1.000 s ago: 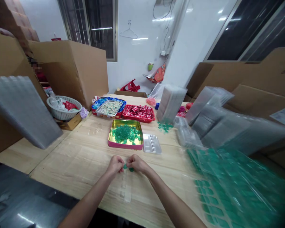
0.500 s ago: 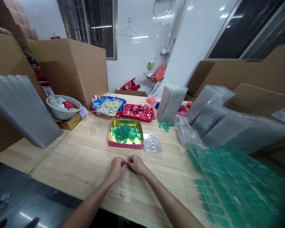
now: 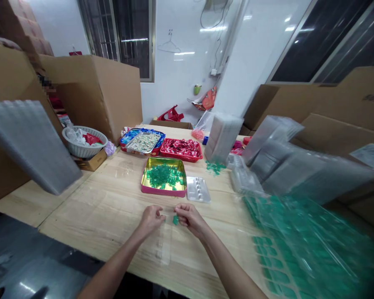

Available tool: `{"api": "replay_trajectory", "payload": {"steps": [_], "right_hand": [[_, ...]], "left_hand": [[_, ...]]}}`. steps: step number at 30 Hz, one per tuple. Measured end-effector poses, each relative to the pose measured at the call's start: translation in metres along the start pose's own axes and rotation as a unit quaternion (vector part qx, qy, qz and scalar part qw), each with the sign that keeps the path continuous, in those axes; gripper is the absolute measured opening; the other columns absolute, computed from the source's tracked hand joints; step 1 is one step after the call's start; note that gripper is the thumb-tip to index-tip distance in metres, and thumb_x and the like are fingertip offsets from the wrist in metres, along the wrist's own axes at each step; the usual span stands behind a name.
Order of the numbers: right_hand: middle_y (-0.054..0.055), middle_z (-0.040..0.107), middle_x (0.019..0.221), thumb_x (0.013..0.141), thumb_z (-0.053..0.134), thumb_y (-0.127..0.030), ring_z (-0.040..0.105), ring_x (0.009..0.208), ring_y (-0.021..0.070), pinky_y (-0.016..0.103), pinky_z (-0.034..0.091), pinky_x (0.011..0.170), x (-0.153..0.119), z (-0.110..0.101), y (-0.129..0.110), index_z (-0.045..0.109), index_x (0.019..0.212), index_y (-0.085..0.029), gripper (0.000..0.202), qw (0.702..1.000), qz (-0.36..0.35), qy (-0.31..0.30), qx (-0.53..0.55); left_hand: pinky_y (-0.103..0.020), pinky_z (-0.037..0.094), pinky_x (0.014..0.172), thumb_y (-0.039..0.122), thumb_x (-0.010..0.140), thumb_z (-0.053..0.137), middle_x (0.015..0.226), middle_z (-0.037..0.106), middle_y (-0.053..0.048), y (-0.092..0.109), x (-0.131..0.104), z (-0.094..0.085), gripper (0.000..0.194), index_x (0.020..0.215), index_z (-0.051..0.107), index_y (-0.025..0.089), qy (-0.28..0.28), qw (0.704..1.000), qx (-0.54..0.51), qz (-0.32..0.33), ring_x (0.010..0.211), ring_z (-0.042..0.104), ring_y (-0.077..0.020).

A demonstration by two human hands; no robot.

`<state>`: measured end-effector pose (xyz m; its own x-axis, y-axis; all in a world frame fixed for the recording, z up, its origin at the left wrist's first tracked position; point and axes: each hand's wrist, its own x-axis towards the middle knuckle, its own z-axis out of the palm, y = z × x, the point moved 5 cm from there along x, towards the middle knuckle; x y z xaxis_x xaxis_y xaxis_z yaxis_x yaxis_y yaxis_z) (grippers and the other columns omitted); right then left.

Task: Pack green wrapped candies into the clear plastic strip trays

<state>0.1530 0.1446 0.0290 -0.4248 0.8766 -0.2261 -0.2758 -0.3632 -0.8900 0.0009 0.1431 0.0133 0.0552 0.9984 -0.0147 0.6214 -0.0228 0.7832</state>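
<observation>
Near the front middle of the table, my right hand [image 3: 190,219] pinches a small, flat green plastic piece [image 3: 175,220] between its fingertips. My left hand [image 3: 152,219] is beside it, fingers curled and thumb and forefinger apart, holding nothing that I can make out. Under both hands lies a clear plastic blister tray [image 3: 158,249], partly hidden by them and hard to see against the wood. Just beyond the hands, a gold-lined tin [image 3: 163,192] with a pink outer wall contains many loose green pieces [image 3: 163,174]. A moulded plastic tray [image 3: 198,189] touches or nearly touches its right side.
Filled green blister trays [image 3: 299,241] cover the right side, with stacked clear trays [image 3: 224,133] behind. A red basket [image 3: 180,155] of red packets and a metal tray [image 3: 143,142] stand at the back. Another tray stack [image 3: 31,145] leans left, near a white colander [image 3: 85,147].
My hands, which met at the fingertips, have moved apart. The right one has drawn slightly rightward with the green piece, and my left thumb and forefinger have parted.
</observation>
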Motion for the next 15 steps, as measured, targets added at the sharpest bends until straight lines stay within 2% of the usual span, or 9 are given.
{"api": "replay_trajectory", "payload": {"steps": [2,3,4,5,7,8,9,11,15], "right_hand": [[-0.011,0.029,0.043,0.06,0.074,-0.034,0.018,0.038,0.0014,0.018,0.01,0.037,-0.003,0.007,-0.001,0.054,0.063,-0.013,0.028,0.999,-0.003,-0.021,0.042],[-0.011,0.028,0.043,0.06,0.074,-0.033,0.017,0.038,0.0012,0.018,0.01,0.037,-0.004,0.01,-0.002,0.054,0.063,-0.013,0.028,0.998,-0.008,-0.029,0.055],[-0.011,0.029,0.043,0.06,0.074,-0.033,0.017,0.038,0.0012,0.018,0.01,0.037,-0.005,0.013,-0.003,0.054,0.063,-0.013,0.028,0.997,-0.014,-0.035,0.061],[-0.011,0.029,0.043,0.061,0.073,-0.034,0.018,0.038,0.0012,0.018,0.011,0.037,-0.006,0.016,-0.004,0.054,0.063,-0.013,0.028,0.997,-0.021,-0.038,0.059],[-0.01,0.032,0.042,0.063,0.072,-0.036,0.021,0.037,0.0017,0.018,0.014,0.037,-0.008,0.021,-0.007,0.054,0.062,-0.014,0.029,0.998,-0.038,-0.033,0.027],[-0.009,0.035,0.042,0.064,0.071,-0.037,0.024,0.036,0.0021,0.018,0.016,0.038,-0.01,0.023,-0.008,0.055,0.063,-0.013,0.029,0.999,-0.047,-0.027,-0.002],[-0.008,0.038,0.042,0.065,0.07,-0.039,0.027,0.036,0.0027,0.019,0.018,0.038,-0.011,0.024,-0.009,0.056,0.064,-0.013,0.029,0.998,-0.055,-0.021,-0.033],[-0.007,0.042,0.043,0.066,0.068,-0.043,0.031,0.037,0.0039,0.019,0.021,0.039,-0.014,0.026,-0.01,0.058,0.066,-0.013,0.032,0.995,-0.063,-0.015,-0.081],[-0.006,0.043,0.045,0.072,0.06,-0.046,0.034,0.038,0.005,0.019,0.024,0.04,-0.019,0.027,-0.009,0.059,0.072,-0.013,0.033,0.994,-0.063,-0.025,-0.086]], "left_hand": [[-0.027,0.042,0.063,0.023,0.069,0.052,0.078,0.066,-0.008,0.012,-0.007,-0.006,0.027,0.088,0.066,0.011,0.007,0.998,-0.059,-0.006,0.068,0.057,-0.0158],[-0.027,0.043,0.062,0.024,0.072,0.05,0.083,0.066,-0.009,0.017,-0.012,-0.005,0.028,0.09,0.065,0.011,-0.013,0.991,-0.133,-0.019,0.07,0.058,-0.0158],[-0.027,0.044,0.061,0.026,0.072,0.049,0.085,0.066,-0.01,0.023,-0.017,-0.002,0.028,0.092,0.064,0.011,-0.048,0.971,-0.231,-0.041,0.07,0.058,-0.0158],[-0.027,0.044,0.06,0.026,0.071,0.052,0.084,0.066,-0.01,0.028,-0.022,0.003,0.028,0.092,0.064,0.011,-0.09,0.934,-0.339,-0.07,0.069,0.059,-0.0158],[-0.027,0.044,0.058,0.024,0.063,0.064,0.077,0.066,-0.008,0.036,-0.033,0.012,0.028,0.087,0.064,0.011,-0.15,0.833,-0.516,-0.132,0.063,0.059,-0.0143],[-0.026,0.043,0.058,0.022,0.058,0.069,0.071,0.065,-0.006,0.038,-0.037,0.015,0.027,0.082,0.064,0.011,-0.159,0.796,-0.563,-0.155,0.058,0.058,-0.0126],[-0.025,0.042,0.057,0.02,0.054,0.073,0.066,0.064,-0.004,0.038,-0.04,0.017,0.027,0.077,0.064,0.011,-0.155,0.772,-0.591,-0.174,0.054,0.056,-0.011],[-0.024,0.041,0.055,0.018,0.05,0.077,0.061,0.062,-0.002,0.036,-0.044,0.019,0.027,0.072,0.063,0.011,-0.143,0.753,-0.613,-0.193,0.051,0.055,-0.0093],[-0.025,0.041,0.056,0.018,0.047,0.079,0.061,0.063,-0.003,0.035,-0.046,0.018,0.028,0.067,0.063,0.01,-0.129,0.78,-0.586,-0.179,0.053,0.056,-0.0109]]}}
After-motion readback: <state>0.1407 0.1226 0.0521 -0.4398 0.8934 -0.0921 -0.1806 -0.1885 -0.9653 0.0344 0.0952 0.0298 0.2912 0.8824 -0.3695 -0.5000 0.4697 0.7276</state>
